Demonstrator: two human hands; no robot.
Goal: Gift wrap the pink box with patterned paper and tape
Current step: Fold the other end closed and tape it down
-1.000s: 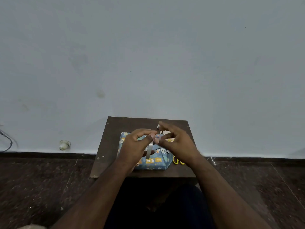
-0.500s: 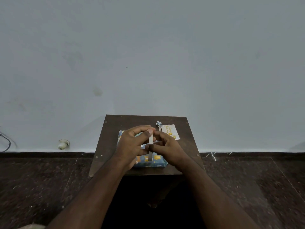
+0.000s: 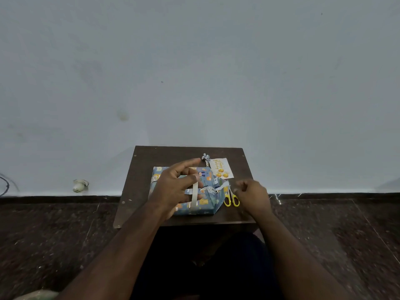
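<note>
cable (image 3: pixel 6 184) curves in at the far left edge of the frame, and a small pale object (image 3: pixel 79 185) lies on the floor at the foot of the wall (image 3: pixel 194 72), left of centre. floor (image 3: pixel 54 239) is dark speckled stone across the lower frame. surface (image 3: pixel 140 169), a small dark brown board, sits at the centre against the wall. box (image 3: pixel 205 204) lies in the middle of it, already covered in blue animal-print paper, with an end flap sticking out at its right side. left hand (image 3: pixel 175 187) is over the box's left half, fingers (image 3: pixel 188 164) spread and mostly straight, with a pale strip of tape (image 3: pixel 194 194) hanging from a fingertip down across the top of the box; whether the lower end is stuck to the paper cannot be told. a small curled ribbon bit (image 3: pixel 206 157) lies just past the box's far right corner, touching a white card (image 3: pixel 221 168) with yellow print, upper right of the surface. yellow scissors (image 3: pixel 231 200) lie just right of the box. right hand (image 3: pixel 252 194) is at the right edge of the surface, next to the scissors, blurred, fingers loosely curled with nothing seen in them.
</note>
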